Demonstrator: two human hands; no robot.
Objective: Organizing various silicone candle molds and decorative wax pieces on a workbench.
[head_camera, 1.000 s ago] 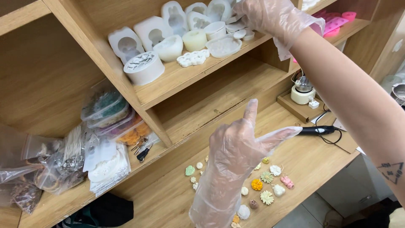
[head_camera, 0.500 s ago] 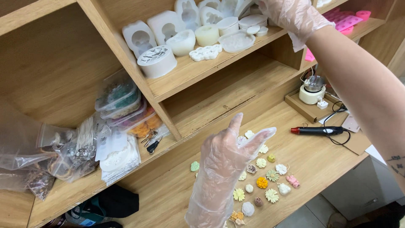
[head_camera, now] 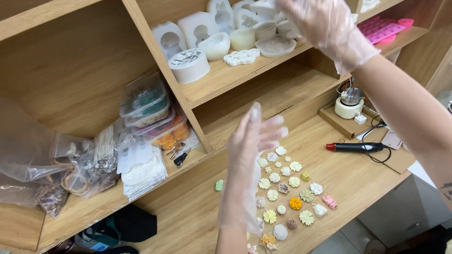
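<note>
Head view: right hand [head_camera: 329, 28], gloved, fingers spread, holding nothing, reaching at white moulds [head_camera: 235, 35] on shelf; left hand [head_camera: 252, 141] hovering open over small flower pieces [head_camera: 289, 188]; nothing being picked yet.

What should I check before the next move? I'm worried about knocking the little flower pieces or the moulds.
1. Left hand gloved and holding nothing: ok.
2. Right hand gloved, raised before the white moulds on the shelf: ok; whether it touches one, cannot tell.
3. Small flower pieces lie spread on the wooden table, apart from both hands: ok.
4. Black tool with red tip lies clear of the pieces: ok.
5. Green piece lies apart from the group: ok.
</note>
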